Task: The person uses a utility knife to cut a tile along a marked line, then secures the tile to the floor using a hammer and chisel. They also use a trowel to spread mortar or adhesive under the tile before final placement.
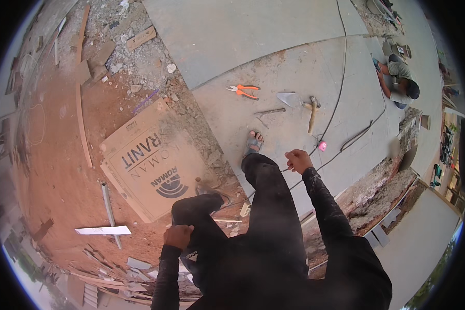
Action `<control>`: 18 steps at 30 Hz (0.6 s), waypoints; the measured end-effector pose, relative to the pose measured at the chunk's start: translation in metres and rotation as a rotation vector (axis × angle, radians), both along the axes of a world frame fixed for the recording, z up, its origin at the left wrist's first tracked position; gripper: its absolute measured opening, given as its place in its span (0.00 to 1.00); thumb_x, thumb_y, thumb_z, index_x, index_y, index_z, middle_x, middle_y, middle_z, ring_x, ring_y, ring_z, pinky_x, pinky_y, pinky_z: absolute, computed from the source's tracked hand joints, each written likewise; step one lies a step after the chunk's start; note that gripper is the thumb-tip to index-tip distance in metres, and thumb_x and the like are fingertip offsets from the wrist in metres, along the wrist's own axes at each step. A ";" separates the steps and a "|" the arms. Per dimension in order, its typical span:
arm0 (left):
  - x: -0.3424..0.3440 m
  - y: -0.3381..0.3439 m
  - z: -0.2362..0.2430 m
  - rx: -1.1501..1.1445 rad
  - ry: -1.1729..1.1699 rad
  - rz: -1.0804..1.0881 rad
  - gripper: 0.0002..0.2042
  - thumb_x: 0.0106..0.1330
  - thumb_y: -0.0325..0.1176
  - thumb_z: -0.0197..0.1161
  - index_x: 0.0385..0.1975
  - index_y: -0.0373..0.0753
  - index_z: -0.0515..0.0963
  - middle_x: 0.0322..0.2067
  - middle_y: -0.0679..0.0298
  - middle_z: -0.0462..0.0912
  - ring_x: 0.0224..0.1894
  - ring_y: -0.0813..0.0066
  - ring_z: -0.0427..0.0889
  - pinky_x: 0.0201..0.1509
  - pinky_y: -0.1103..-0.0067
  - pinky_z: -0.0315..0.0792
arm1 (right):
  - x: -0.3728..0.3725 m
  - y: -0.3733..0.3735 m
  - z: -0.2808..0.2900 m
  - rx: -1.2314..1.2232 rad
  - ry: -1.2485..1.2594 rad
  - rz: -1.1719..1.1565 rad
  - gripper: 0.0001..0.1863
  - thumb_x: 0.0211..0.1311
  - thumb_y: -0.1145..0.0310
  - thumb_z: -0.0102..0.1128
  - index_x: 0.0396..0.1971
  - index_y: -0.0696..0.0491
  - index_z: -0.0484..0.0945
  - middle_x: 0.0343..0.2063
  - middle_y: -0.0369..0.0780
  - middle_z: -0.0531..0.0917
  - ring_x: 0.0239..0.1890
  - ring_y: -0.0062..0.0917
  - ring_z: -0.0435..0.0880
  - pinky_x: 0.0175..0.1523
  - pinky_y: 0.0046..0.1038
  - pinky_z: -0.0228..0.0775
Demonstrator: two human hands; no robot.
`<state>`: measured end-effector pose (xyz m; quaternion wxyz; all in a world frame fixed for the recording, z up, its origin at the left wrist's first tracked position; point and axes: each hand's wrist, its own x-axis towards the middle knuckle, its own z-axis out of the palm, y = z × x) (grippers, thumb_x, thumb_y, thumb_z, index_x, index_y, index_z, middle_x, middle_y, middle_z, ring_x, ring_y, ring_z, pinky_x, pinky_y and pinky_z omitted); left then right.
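My left hand (178, 236) is closed against the side of my dark trouser leg (201, 212) at the knee. Any fabric in its fingers is hard to make out. By my other knee, my right hand (298, 161) hangs in the air with curled fingers, and nothing shows in it. A black cable (341, 93) runs across the slabs and passes close to that hand. Beyond my sandalled foot (254, 142) lie pliers (244, 91) with orange handles, a pointed trowel (289, 98), a hammer (312, 114) and a thin dark metal bar (269, 111). A small pink object (322, 146) sits beside the cable.
A flattened cardboard carton (139, 181) covers the reddish soil on the left, under my other foot. Rubble (139, 57) edges the grey slabs (253, 46). Crossed strips (106, 230) and a long wooden batten (81, 119) lie on the soil. Another person (400, 80) crouches at far right.
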<state>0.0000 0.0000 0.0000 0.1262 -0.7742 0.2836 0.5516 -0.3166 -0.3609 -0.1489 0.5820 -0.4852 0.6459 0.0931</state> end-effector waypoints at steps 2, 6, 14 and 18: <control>0.014 -0.047 -0.039 -0.334 0.097 0.704 0.15 0.69 0.40 0.56 0.39 0.33 0.81 0.29 0.53 0.85 0.30 0.66 0.85 0.36 0.74 0.77 | 0.045 -0.035 -0.074 -0.078 0.025 0.154 0.15 0.59 0.59 0.62 0.31 0.58 0.80 0.19 0.39 0.81 0.17 0.19 0.80 0.21 0.23 0.71; 0.032 -0.139 -0.157 -0.366 0.196 0.736 0.14 0.69 0.36 0.56 0.44 0.31 0.79 0.26 0.58 0.84 0.27 0.78 0.83 0.33 0.82 0.75 | 0.096 -0.081 -0.252 -0.415 0.198 0.539 0.12 0.54 0.58 0.58 0.31 0.51 0.83 0.34 0.46 0.84 0.40 0.44 0.83 0.48 0.40 0.75; 0.008 -0.201 -0.398 -0.290 0.425 0.430 0.16 0.71 0.40 0.54 0.48 0.34 0.78 0.33 0.63 0.84 0.28 0.82 0.79 0.33 0.85 0.71 | 0.140 -0.137 -0.423 -1.021 0.019 0.669 0.17 0.54 0.68 0.62 0.46 0.51 0.76 0.40 0.41 0.79 0.48 0.37 0.77 0.51 0.40 0.70; 0.033 -0.274 -0.476 -0.336 0.347 0.471 0.17 0.71 0.41 0.54 0.49 0.34 0.77 0.35 0.63 0.84 0.30 0.81 0.80 0.34 0.84 0.72 | 0.169 -0.189 -0.427 -1.163 -0.009 0.655 0.13 0.56 0.66 0.60 0.42 0.52 0.76 0.35 0.40 0.80 0.43 0.36 0.79 0.47 0.39 0.72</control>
